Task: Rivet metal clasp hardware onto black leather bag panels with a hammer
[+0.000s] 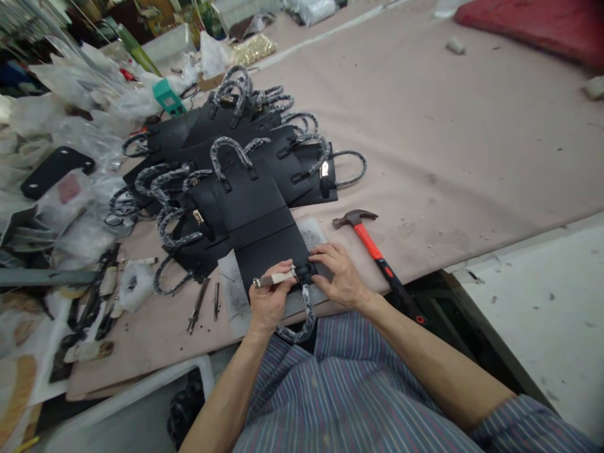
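Observation:
In front of me lies a black leather bag panel [268, 239] with a fold line across it and a plastic-wrapped loop handle [307, 314] at its near end. My left hand [270, 307] is closed round a short hand tool [274, 278] with a pale grip and a metal end cap; its tip points at the panel's near right corner. The kind of tool is not clear. My right hand [344, 277] pinches a small black leather tab [306, 272] there, thumb below and fingers above. Beneath the panel is a pale working slab [310, 231].
A claw hammer [370, 245] with a red and black handle lies to the right, its end past the table edge. Black panels [189, 135] with wrapped handles pile up behind. Thin metal tools [198, 305] and plastic bags [70, 126] lie left; a red pad [533, 28] is far right.

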A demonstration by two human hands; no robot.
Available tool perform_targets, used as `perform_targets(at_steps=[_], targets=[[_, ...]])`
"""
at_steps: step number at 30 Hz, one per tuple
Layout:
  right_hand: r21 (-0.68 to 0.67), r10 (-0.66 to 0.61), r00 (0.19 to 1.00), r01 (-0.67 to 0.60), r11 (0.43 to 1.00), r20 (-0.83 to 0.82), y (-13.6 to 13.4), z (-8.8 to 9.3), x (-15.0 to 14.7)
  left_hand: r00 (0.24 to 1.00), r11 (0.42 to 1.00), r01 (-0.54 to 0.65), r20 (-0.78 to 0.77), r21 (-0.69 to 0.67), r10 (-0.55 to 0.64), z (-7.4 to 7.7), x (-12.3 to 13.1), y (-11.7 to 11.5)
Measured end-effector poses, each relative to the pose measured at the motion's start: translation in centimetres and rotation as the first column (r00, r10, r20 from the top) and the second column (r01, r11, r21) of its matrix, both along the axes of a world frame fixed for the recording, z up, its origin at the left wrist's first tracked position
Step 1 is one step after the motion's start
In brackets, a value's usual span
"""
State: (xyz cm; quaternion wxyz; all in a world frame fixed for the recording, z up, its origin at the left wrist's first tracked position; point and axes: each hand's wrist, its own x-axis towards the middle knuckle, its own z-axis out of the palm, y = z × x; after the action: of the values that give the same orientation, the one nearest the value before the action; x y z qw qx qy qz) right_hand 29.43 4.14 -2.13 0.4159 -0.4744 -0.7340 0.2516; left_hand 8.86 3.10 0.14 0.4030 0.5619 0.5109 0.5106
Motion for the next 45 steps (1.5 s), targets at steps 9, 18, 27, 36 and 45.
perform_targets(at_steps=[9, 18, 27, 36, 45], targets=[[-0.034, -0.005, 1.000, 0.005, 0.999, -0.004, 0.02, 0.14, -0.01, 0.999, 0.999, 0.040, -0.019, -0.012, -0.040, 0.04, -0.19, 0.15], [-0.062, -0.015, 1.000, 0.015, 0.998, 0.000, -0.01, 0.14, -0.08, 0.996, 0.998, 0.048, -0.069, -0.035, -0.051, 0.23, -0.14, 0.05], [-0.059, -0.029, 1.000, 0.028, 0.998, -0.008, 0.10, 0.23, -0.22, 1.000, 1.000, 0.001, -0.004, -0.019, -0.001, 0.24, -0.07, 0.27], [-0.075, -0.028, 0.999, 0.029, 0.997, 0.017, 0.15, 0.36, -0.22, 1.000, 0.997, 0.015, -0.011, -0.078, -0.016, 0.20, -0.17, 0.16], [-0.054, -0.024, 1.000, 0.024, 0.998, 0.005, 0.29, 0.34, -0.24, 0.999, 0.998, 0.018, -0.038, -0.057, -0.020, 0.08, -0.07, 0.38]])
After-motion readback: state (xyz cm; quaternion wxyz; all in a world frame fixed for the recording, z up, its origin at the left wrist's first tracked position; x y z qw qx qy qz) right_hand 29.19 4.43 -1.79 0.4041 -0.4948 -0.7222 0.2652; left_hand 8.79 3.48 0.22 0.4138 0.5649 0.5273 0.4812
